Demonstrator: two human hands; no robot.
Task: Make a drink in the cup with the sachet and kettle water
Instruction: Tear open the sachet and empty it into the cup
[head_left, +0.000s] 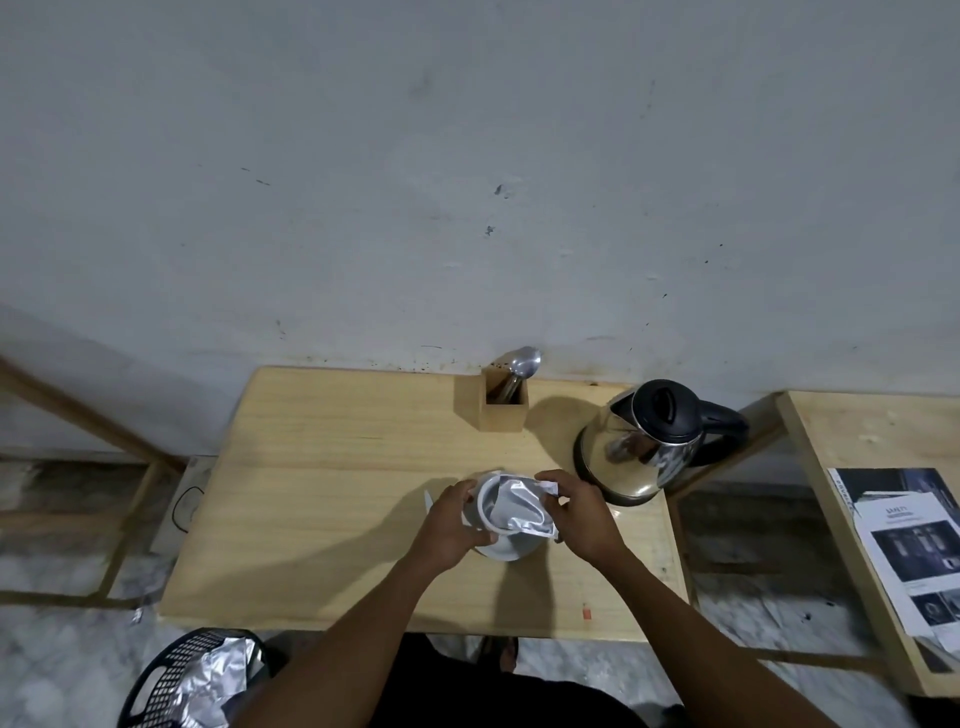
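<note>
A white cup (501, 545) stands near the middle of the wooden table (322, 467). A silver foil sachet (519, 506) lies tilted over the cup's mouth. My right hand (582, 514) pinches the sachet's upper right end. My left hand (449, 525) wraps around the cup's left side. Whether powder is falling cannot be seen. A steel kettle (644, 441) with a black lid and handle stands to the right of the cup, close to my right hand.
A wooden holder (504, 410) with a metal spoon (522, 364) stands at the table's back edge by the wall. A black basket (182, 680) with crumpled foil sits on the floor at lower left. Printed papers (914, 545) lie on a second table at right.
</note>
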